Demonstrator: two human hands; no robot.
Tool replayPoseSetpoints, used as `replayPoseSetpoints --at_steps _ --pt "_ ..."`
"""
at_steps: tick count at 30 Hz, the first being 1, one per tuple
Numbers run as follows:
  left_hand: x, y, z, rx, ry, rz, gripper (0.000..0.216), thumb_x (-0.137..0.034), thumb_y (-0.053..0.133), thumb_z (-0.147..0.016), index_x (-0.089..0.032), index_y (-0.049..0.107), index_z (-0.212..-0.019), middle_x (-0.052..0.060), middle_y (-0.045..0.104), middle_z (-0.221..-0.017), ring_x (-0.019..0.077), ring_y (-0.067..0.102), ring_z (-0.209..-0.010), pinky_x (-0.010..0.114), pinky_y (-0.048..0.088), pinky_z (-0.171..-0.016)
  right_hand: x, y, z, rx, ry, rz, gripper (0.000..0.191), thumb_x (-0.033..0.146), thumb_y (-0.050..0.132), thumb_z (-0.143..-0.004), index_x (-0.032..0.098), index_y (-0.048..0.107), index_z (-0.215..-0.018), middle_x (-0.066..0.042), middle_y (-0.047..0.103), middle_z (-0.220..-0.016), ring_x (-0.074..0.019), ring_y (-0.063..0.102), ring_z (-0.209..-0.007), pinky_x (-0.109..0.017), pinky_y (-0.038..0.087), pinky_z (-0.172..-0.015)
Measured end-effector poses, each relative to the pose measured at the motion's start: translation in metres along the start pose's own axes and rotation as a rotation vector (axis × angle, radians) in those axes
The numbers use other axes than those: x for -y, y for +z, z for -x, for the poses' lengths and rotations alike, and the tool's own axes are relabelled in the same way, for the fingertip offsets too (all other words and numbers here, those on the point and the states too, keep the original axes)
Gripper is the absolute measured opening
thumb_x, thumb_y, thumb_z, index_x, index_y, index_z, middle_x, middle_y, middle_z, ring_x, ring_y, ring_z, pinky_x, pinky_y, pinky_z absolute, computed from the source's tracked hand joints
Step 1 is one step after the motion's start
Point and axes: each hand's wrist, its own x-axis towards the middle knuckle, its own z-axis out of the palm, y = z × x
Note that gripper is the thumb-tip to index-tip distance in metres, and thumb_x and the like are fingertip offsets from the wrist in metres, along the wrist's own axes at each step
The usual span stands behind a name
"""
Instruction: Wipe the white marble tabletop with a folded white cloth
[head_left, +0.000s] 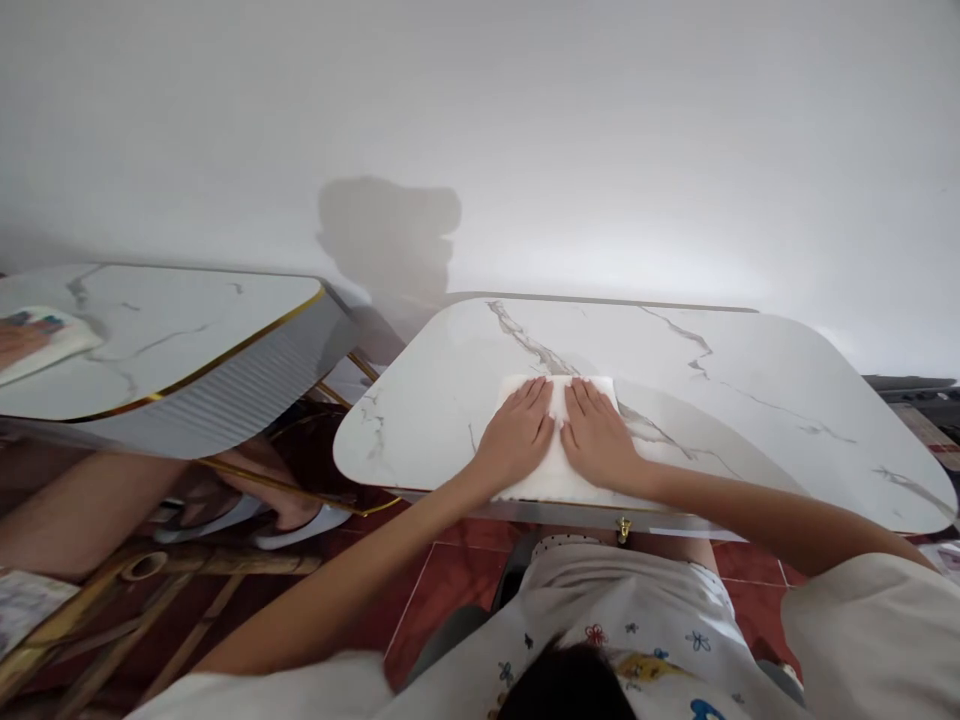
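A folded white cloth (559, 482) lies on the near edge of a white marble-look table (750, 400). My left hand (516, 436) lies flat on the cloth's left half, fingers stretched forward and together. My right hand (598, 432) lies flat on its right half in the same way. The two hands sit side by side, thumbs almost touching, and neither grips anything.
A second marble-look table with a gold rim (172, 350) stands to the left, with another person's hand (22, 340) on a white cloth at its far left. That person's legs and sandalled feet (247, 500) show below it. A white wall is behind; red floor tiles lie below.
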Motion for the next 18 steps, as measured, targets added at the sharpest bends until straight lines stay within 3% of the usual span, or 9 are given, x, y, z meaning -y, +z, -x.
replayPoseSetpoints --at_steps 4,12,15,18 --pt "-0.022 0.001 0.022 -0.035 -0.009 0.047 0.053 -0.026 0.027 -0.093 -0.005 0.038 -0.140 0.017 0.040 -0.147 0.0254 0.032 -0.139 0.046 0.030 -0.114 0.001 -0.008 0.030 0.015 -0.022 -0.017 0.058 0.026 0.028 -0.093 -0.001 0.032 -0.144 -0.017 0.027 -0.153 -0.0260 0.022 -0.143 -0.045 0.024 -0.116" --pt "-0.079 0.010 0.007 0.009 0.074 0.144 0.053 -0.024 0.028 -0.092 0.001 0.042 -0.137 0.019 0.040 -0.146 0.0269 0.032 -0.139 0.042 0.028 -0.116 -0.042 -0.022 0.072 -0.045 0.062 0.046 0.056 0.028 0.029 -0.092 0.005 0.037 -0.144 -0.014 0.032 -0.152 -0.0242 0.025 -0.142 -0.046 0.028 -0.114" --pt "-0.081 0.021 -0.009 -0.021 0.117 0.146 0.052 -0.025 0.029 -0.092 -0.003 0.043 -0.137 0.018 0.042 -0.145 0.0262 0.033 -0.139 0.042 0.029 -0.116 -0.060 -0.022 0.066 -0.041 0.059 0.076 0.057 0.028 0.030 -0.092 0.006 0.037 -0.144 -0.015 0.032 -0.152 -0.0235 0.025 -0.142 -0.044 0.027 -0.115" --pt "-0.070 0.031 -0.042 -0.069 0.143 0.124 0.050 -0.023 0.030 -0.091 -0.005 0.044 -0.135 0.018 0.045 -0.143 0.0258 0.036 -0.137 0.044 0.028 -0.116 -0.077 -0.022 0.036 -0.022 0.078 0.097 0.057 0.027 0.031 -0.091 0.006 0.037 -0.143 -0.015 0.033 -0.151 -0.0249 0.027 -0.141 -0.045 0.026 -0.115"
